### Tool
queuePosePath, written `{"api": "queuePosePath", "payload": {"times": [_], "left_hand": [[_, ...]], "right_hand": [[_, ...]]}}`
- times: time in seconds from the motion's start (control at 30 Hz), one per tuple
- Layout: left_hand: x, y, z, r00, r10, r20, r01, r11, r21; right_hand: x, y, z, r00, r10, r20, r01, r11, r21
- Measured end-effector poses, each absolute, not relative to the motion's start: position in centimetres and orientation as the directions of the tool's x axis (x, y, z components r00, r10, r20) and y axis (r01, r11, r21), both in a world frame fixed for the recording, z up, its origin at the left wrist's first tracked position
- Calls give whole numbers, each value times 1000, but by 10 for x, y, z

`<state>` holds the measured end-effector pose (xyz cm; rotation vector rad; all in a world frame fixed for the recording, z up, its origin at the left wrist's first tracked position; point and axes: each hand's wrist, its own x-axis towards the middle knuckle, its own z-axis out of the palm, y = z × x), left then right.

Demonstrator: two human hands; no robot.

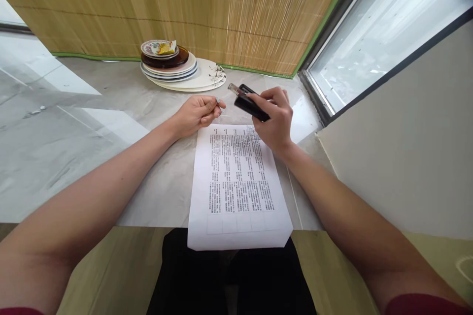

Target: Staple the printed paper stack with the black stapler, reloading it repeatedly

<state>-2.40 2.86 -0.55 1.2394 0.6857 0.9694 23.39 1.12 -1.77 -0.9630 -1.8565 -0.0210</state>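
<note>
The right hand (274,119) is gripping a black stapler (251,107), hiding a corner of the printed sheet (238,184) overhanging the tabletop (162,194); the left hand (201,113) is showing curled fingers, contents unclear. Stacked plates (181,60) are standing before a bamboo blind (185,0).

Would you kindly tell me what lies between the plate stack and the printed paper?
In the head view, the left hand shows between the plate stack and the printed paper, with tabletop around it.
</note>
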Motion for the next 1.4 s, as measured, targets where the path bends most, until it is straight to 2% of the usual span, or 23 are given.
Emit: {"api": "queuePosePath", "payload": {"times": [0.13,0.2,0.27,0.33,0.4,0.47,0.57,0.8,0.87,0.97,1.03,1.13,1.23,1.4], "left_hand": [[-24,28,-1,374,924,77,-254,23,967],[-24,28,1,336,937,95,-270,0,963],[-24,28,1,317,943,105,-276,-14,961],[-24,28,1,326,940,103,-268,-13,963],[-25,27,1,359,928,99,-252,-6,968],[-25,27,-1,397,912,103,-237,-6,971],[-26,26,-3,452,882,133,-233,-27,972],[-27,25,-3,495,845,200,-215,-104,971],[-28,24,-3,503,837,213,-199,-128,972],[-28,22,-4,533,814,230,-162,-169,972],[-28,19,-4,588,779,219,-108,-194,975],[-26,14,-1,681,709,185,-9,-245,970],[-24,11,3,718,671,188,7,-277,961],[-21,9,5,734,661,156,0,-230,973]], "right_hand": [[239,13,-14,-96,676,731,427,691,-583],[244,12,-9,-169,723,670,276,687,-672],[247,11,-3,-337,738,585,119,650,-751],[247,9,1,-561,665,493,0,596,-803],[243,6,2,-738,530,417,-65,560,-826],[237,3,1,-830,420,366,-89,549,-831],[229,-2,-1,-869,369,330,-84,549,-832],[227,-5,2,-894,357,273,-21,573,-819],[228,-4,2,-834,454,314,-6,561,-828],[227,-5,1,-541,722,432,45,538,-842],[224,-6,-1,-393,782,483,50,543,-838],[219,-9,-3,-418,731,540,37,607,-794],[215,-11,-4,-448,682,577,79,673,-735],[214,-13,-4,-420,710,565,124,662,-739]]}}
